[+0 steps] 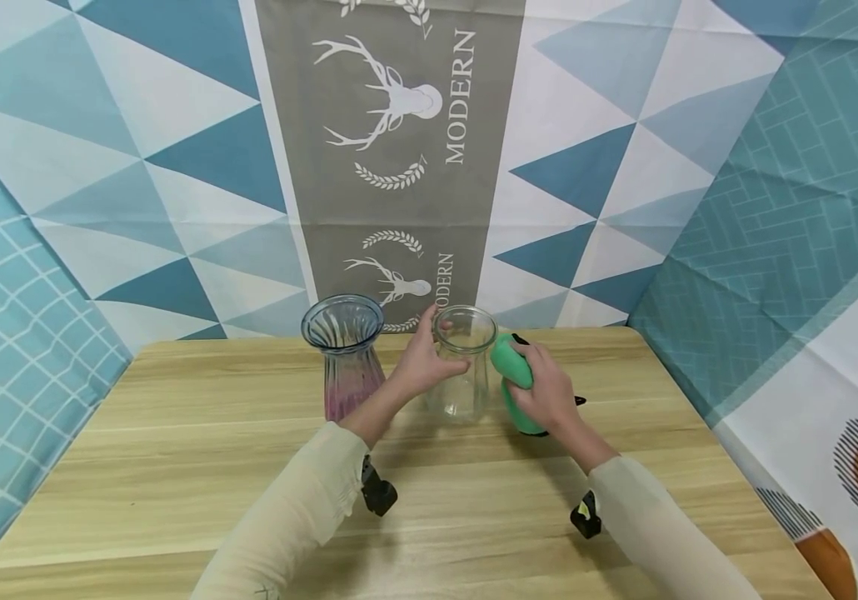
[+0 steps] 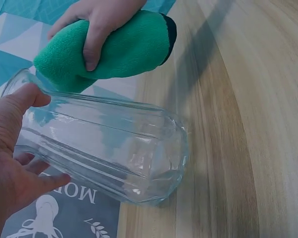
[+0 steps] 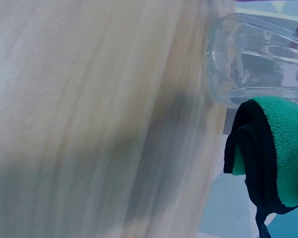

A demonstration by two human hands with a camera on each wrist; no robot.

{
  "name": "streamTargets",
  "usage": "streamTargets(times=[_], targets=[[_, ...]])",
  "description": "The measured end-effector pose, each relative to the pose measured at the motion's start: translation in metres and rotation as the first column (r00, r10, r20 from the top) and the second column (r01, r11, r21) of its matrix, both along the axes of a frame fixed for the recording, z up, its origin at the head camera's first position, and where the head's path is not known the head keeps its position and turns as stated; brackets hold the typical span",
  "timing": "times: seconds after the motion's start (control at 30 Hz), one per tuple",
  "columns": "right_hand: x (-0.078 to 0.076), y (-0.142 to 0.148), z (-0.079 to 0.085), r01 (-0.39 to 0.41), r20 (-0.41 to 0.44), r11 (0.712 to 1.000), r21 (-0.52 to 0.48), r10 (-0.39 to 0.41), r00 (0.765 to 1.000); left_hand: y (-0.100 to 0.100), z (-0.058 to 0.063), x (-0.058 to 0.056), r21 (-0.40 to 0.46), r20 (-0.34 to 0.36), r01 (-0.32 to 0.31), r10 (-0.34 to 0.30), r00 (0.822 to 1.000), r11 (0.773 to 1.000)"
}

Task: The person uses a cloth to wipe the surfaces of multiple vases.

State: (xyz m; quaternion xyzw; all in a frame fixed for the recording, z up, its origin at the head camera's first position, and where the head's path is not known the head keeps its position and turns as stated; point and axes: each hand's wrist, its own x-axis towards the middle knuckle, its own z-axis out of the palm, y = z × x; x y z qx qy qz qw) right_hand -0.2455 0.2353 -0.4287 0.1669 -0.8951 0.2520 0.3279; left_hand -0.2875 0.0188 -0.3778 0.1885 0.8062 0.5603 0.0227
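A clear ribbed glass vase (image 1: 466, 392) stands upright on the wooden table. My left hand (image 1: 423, 360) holds it around the neck; in the left wrist view the thumb lies on one side of the glass (image 2: 109, 148) and the fingers on the other. Just right of the vase, my right hand (image 1: 549, 390) grips a bunched green cloth (image 1: 513, 365) with black edging. The right wrist view shows the folded cloth (image 3: 288, 148) beside the glass, with its black edge hanging; most of the right hand is outside that view.
Left of the clear vase stands a second glass vase (image 1: 346, 367), bluish at its flared rim and pink lower down, partly behind the left forearm. The wooden table (image 1: 197, 467) ends at a patterned fabric backdrop (image 1: 406, 200). Small black cameras (image 1: 378, 490) sit at both wrists.
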Motion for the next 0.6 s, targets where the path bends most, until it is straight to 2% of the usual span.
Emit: streamTargets(times=[0.13, 0.33, 0.43, 0.53, 0.6], targets=[[-0.003, -0.003, 0.0, -0.014, 0.001, 1.0, -0.02, 0.014, 1.0, 0.0, -0.001, -0.001, 0.005, -0.019, 0.029, -0.028, 0.999, 1.0], [-0.004, -0.007, -0.006, -0.033, 0.021, 0.999, 0.037, 0.033, 0.999, 0.0, -0.002, -0.002, 0.0, -0.036, 0.044, -0.044, 0.998, 0.999], [-0.003, -0.007, -0.008, -0.036, 0.058, 0.997, 0.068, 0.032, 0.998, -0.001, -0.001, -0.001, -0.008, -0.024, 0.048, -0.048, 0.999, 0.999], [-0.002, -0.003, -0.013, -0.033, 0.122, 0.988, 0.151, 0.014, 0.992, -0.002, 0.001, 0.0, -0.02, 0.001, 0.055, -0.055, 0.998, 0.998], [-0.001, 0.001, -0.017, -0.039, 0.175, 0.972, 0.232, -0.003, 0.985, -0.002, 0.002, 0.0, -0.025, 0.021, 0.059, -0.058, 0.998, 0.998]])
